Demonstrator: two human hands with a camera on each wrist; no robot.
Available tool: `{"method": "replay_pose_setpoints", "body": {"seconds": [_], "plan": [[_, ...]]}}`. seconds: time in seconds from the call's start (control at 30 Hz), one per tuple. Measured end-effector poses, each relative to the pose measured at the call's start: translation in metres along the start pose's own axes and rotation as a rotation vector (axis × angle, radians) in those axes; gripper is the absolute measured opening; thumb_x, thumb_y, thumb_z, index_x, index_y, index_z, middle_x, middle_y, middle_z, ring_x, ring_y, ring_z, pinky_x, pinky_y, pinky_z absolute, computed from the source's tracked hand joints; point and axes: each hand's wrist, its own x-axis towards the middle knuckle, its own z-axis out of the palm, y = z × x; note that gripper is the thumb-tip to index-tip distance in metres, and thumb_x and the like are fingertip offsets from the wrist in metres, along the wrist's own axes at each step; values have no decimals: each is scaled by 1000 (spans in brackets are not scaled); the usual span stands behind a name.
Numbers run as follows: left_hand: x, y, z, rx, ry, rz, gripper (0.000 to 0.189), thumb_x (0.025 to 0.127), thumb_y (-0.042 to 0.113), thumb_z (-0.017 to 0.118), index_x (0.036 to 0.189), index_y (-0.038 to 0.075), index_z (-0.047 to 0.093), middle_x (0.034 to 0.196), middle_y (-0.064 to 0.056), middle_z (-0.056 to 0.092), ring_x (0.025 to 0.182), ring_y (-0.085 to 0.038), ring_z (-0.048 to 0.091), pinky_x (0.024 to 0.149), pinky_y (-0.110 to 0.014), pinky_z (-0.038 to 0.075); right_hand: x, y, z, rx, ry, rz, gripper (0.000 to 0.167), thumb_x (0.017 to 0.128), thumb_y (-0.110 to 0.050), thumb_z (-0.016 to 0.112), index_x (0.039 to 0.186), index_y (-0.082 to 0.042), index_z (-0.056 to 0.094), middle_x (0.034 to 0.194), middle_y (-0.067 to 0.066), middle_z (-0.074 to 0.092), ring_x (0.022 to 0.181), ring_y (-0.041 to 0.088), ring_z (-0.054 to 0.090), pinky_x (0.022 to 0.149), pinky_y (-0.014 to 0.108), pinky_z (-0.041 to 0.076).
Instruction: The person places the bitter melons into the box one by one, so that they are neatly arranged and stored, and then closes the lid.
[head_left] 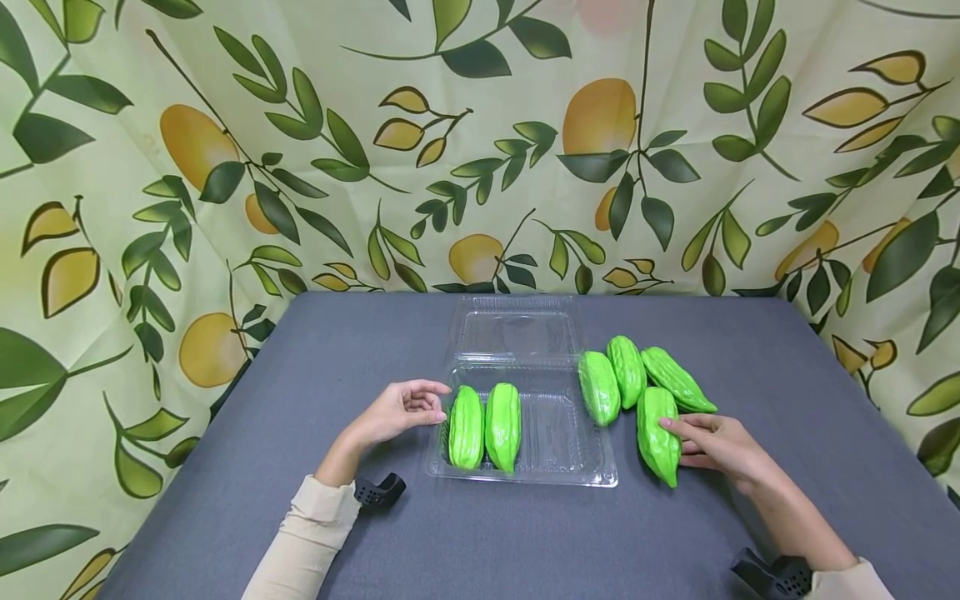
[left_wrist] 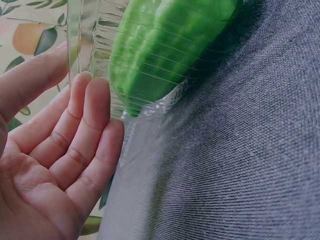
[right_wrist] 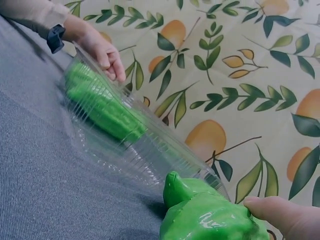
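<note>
A clear plastic clamshell container [head_left: 558,442] lies with its lid folded back. Two bright green bitter melons [head_left: 467,429] [head_left: 503,425] rest side by side in its left part. My left hand [head_left: 405,408] pinches the container's left rim, with fingertips against the ribbed wall [left_wrist: 102,30] in the left wrist view. To the right of the container, my right hand [head_left: 716,446] grips another bitter melon [head_left: 658,437], thumb on its upper side; the other fingers are mostly hidden. In the right wrist view, that thumb touches the glossy melon [right_wrist: 210,220].
Beyond the gripped melon lie three more bitter melons [head_left: 600,387] [head_left: 627,371] [head_left: 677,381], the leftmost overlapping the container's right edge in view. The open lid [head_left: 517,329] extends toward the back. A leaf-and-fruit patterned cloth [head_left: 480,167] hangs behind the grey tabletop [head_left: 495,542].
</note>
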Motion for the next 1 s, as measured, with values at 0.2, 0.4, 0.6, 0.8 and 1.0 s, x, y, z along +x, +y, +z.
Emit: {"method": "replay_pose_setpoints", "body": {"seconds": [0.2,0.4,0.6,0.8,1.0], "plan": [[0,1,0,-2,-1,7,44,87,6,69,125,-11,54,89,1,60,78,-1,61,74,-15,53,-1,-2,0,29,-1,-16,79,96,-39,55,141,19,27,115,8,61,82,-2,61,79,23,59],[0,1,0,-5,-3,15,44,86,5,69,125,-11,54,88,2,60,78,0,61,73,-15,53,-1,-5,0,37,1,-27,79,96,-39,55,141,19,26,112,4,60,82,-3,61,79,23,58],[0,0,0,-5,-5,20,44,86,5,69,124,-11,55,89,1,60,78,-1,61,73,-15,53,-2,-9,-1,28,-4,-33,80,96,-40,54,142,18,24,115,7,59,83,-3,60,80,23,58],[0,-1,-1,-5,-4,19,45,86,6,70,125,-11,54,89,1,60,78,-1,61,73,-15,53,-2,-14,-1,-1,-1,-41,80,97,-41,52,142,18,24,124,16,56,84,-2,59,81,23,58],[0,-1,-1,-8,-5,17,45,86,6,70,125,-11,54,88,1,60,77,-1,61,73,-15,53,-2,-18,1,10,-4,-72,79,98,-40,52,143,19,23,132,25,49,84,-2,59,81,22,58]]}}
